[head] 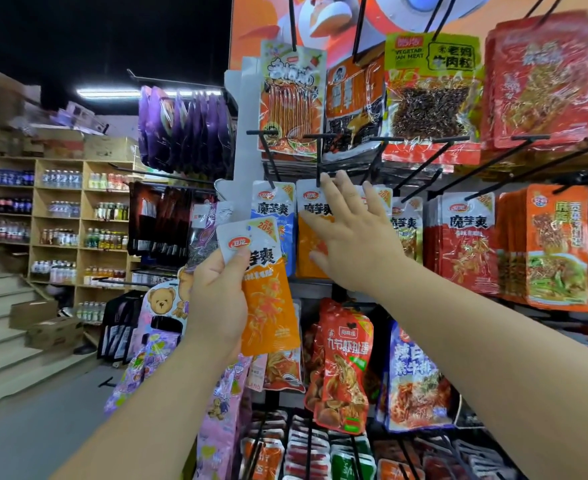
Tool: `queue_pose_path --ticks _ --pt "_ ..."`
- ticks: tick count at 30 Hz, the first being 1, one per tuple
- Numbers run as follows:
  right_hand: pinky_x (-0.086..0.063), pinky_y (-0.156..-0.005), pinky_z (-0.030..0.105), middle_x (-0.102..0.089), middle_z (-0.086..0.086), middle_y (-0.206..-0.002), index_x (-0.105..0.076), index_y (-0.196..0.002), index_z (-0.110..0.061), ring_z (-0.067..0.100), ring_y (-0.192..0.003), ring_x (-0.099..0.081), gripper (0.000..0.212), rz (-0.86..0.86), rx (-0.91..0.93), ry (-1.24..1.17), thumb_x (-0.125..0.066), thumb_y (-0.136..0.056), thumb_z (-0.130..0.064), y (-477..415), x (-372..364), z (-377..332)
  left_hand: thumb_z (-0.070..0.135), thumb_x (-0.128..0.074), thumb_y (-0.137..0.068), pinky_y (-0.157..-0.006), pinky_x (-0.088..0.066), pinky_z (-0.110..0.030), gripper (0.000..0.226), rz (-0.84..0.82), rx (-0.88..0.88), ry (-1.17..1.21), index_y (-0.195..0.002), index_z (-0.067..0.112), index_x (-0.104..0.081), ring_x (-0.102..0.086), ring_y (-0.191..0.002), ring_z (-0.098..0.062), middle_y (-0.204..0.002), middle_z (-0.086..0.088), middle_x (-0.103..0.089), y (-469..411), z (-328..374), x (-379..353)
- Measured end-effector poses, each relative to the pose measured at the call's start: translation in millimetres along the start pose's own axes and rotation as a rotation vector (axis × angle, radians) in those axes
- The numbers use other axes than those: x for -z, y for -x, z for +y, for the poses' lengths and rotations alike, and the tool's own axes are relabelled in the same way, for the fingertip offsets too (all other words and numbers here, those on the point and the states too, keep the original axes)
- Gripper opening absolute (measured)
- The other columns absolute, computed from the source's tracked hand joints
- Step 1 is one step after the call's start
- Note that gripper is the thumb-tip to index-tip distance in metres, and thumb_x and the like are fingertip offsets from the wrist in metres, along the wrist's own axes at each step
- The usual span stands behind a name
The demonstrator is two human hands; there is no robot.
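Orange konjac snack packet [271, 306] gripped near its top by the left hand [216, 296], right hand [354, 237] spread open, fingers straight, over a matching hung orange packet [308, 247], blue packet [275, 209] hung between both hands.

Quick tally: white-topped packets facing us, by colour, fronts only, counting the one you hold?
Orange: 2, the held packet in the left hand and the hanging orange packet behind the right hand.
Blue: 1, the blue packet.
Red: 1, the red packet.
Yellow: 1, the yellow packet, partly behind the right hand.
Total: 5. One more white top beside it, colour hidden.
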State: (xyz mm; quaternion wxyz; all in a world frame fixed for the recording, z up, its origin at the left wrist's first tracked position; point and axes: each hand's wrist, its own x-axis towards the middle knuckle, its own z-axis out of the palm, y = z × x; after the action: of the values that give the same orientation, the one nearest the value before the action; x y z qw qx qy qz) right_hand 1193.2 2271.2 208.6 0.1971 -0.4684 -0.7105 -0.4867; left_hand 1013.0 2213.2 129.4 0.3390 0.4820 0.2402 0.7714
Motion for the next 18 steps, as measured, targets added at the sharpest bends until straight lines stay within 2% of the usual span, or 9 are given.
queue_pose_path --ticks 3,7,10,16,18 --pt "0.01 -0.123 0.064 0.013 0.016 -0.172 -0.012 -0.164 -0.034 0.037 -0.156 0.022 0.071 -0.064 0.007 0.078 -0.028 -0.103 -0.066 -1.8 -2.7 0.7 0.026 -0.049 -0.11 -0.066 -0.061 -0.039 0.036 -0.004 -0.001 -0.002 -0.09 0.033 -0.078 -0.072 -0.069 -0.014 -0.083 -0.001 -0.078 -0.4 -0.9 0.6" --pt "0.012 -0.122 0.065 0.012 0.013 -0.172 -0.005 -0.165 -0.034 0.037 -0.156 0.022 0.07 -0.183 0.007 0.152 -0.017 -0.104 -0.066 -6.6 -5.5 0.4 0.026 -0.049 -0.11 -0.068 -0.06 -0.038 0.043 -0.002 -0.003 -0.015 -0.083 0.039 -0.081 -0.071 -0.068 -0.014 -0.08 0.001 -0.077 -1.3 -2.3 0.9" --pt "0.013 -0.121 0.066 0.009 0.009 -0.173 -0.001 -0.165 -0.035 0.037 -0.157 0.02 0.072 -0.241 0.001 0.184 -0.013 -0.103 -0.068 -12.9 -7.6 0.3 0.027 -0.049 -0.111 -0.075 -0.061 -0.045 0.045 -0.003 -0.001 -0.032 -0.082 0.043 -0.08 -0.072 -0.072 -0.016 -0.083 0.0 -0.077 -2.3 -2.4 -0.2" --pt "0.015 -0.118 0.071 -0.006 0.012 -0.173 -0.016 -0.164 -0.032 0.042 -0.156 0.016 0.071 -0.306 -0.008 0.246 -0.019 -0.103 -0.068 -21.9 -8.2 -4.5 0.029 -0.049 -0.111 -0.082 -0.056 -0.058 0.04 -0.013 -0.002 -0.078 -0.088 0.038 -0.08 -0.068 -0.081 -0.028 -0.088 -0.007 -0.076 -2.5 0.7 -1.2" --pt "0.014 -0.119 0.07 -0.011 0.013 -0.172 -0.014 -0.165 -0.032 0.043 -0.157 0.015 0.069 -0.316 -0.003 0.232 -0.021 -0.104 -0.064 -21.3 -7.4 -5.5 0.03 -0.049 -0.111 -0.081 -0.055 -0.059 0.039 -0.016 0.001 -0.102 -0.089 0.036 -0.08 -0.065 -0.082 -0.032 -0.088 -0.009 -0.075 -2.4 2.3 -1.5"
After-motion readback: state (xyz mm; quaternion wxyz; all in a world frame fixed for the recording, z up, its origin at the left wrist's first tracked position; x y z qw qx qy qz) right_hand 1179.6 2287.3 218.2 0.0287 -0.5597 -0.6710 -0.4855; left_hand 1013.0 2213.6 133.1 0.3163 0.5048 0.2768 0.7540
